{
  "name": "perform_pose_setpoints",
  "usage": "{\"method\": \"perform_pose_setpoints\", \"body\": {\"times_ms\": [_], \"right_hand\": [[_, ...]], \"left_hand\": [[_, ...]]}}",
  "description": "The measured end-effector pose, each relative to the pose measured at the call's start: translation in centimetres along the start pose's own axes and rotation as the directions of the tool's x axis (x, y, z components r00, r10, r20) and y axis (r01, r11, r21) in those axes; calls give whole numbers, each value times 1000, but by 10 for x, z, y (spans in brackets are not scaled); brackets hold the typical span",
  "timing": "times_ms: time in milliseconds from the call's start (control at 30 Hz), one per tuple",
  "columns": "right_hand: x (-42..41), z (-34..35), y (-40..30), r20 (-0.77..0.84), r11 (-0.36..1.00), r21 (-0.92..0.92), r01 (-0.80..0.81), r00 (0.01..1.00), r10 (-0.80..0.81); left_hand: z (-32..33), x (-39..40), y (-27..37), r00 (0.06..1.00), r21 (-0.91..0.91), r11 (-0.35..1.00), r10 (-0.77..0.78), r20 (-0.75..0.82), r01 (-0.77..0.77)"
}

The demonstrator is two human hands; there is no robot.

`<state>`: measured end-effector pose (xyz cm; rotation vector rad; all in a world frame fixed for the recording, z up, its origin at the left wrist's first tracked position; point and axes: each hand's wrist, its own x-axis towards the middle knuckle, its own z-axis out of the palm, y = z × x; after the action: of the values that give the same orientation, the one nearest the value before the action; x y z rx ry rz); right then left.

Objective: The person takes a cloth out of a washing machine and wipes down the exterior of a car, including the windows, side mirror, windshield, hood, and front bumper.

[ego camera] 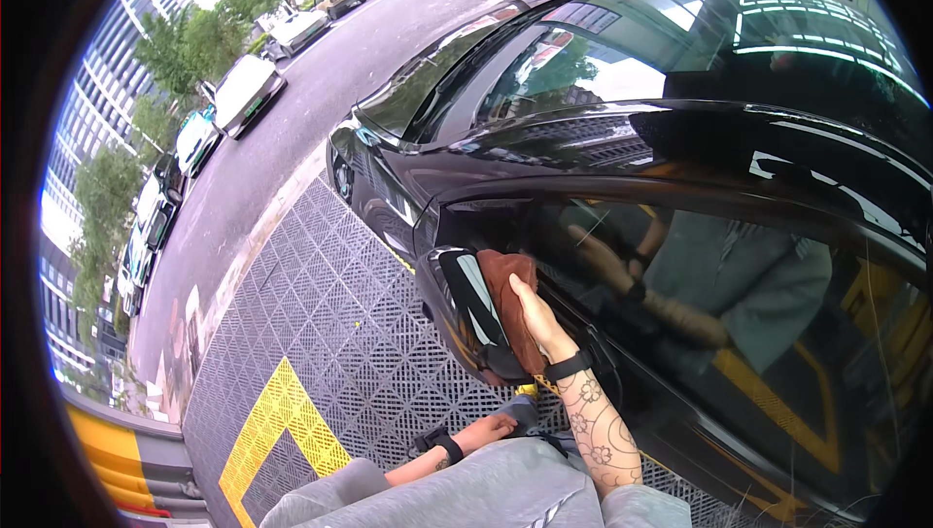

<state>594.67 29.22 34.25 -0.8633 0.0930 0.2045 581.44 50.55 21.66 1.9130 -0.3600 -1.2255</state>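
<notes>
A brown cloth point(510, 298) lies against the mirror-glass side of a black car's side mirror point(466, 302). My right hand point(538, 317) holds this cloth with the thumb on top; the other fingers are mostly hidden. Low in front of my body, my left hand point(492, 430) has its fingers loosely bent beside grey-blue fabric point(521, 411). Whether the fingers grip anything cannot be told. Just above that fabric a small yellow thing point(526, 388) shows, partly covered by the mirror. Beside my right forearm is the dark driver-side window point(700, 287), reflecting my arms and shirt.
The black car's windshield point(568, 76) and roof rise beyond the door. Underfoot are grey plastic grid tiles point(328, 273) with a yellow tile stripe point(280, 411). A road point(313, 83) with several parked cars runs at left. A yellow-and-grey object point(116, 455) stands at lower left.
</notes>
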Motion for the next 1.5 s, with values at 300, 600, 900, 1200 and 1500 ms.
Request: {"method": "perform_pose_setpoints", "body": {"times_ms": [300,600,900,1200,1500], "right_hand": [[-43,-45,28,-91,864,-504,-25,996,-25],[-140,-26,17,-176,927,-374,-39,984,-29],[-221,11,-8,-111,913,408,-21,991,73],[-173,131,18,-119,978,27,-205,971,207],[-103,239,88,184,199,-938,284,893,-410]], "left_hand": [[41,8,9,995,55,994,98,-7,-98],[85,-30,-4,992,9,999,35,-118,-34],[27,-54,37,932,-571,743,216,-290,-350],[-48,-146,36,738,-942,-334,640,-214,16],[-127,-221,5,883,-887,-428,331,-333,-174]]}}
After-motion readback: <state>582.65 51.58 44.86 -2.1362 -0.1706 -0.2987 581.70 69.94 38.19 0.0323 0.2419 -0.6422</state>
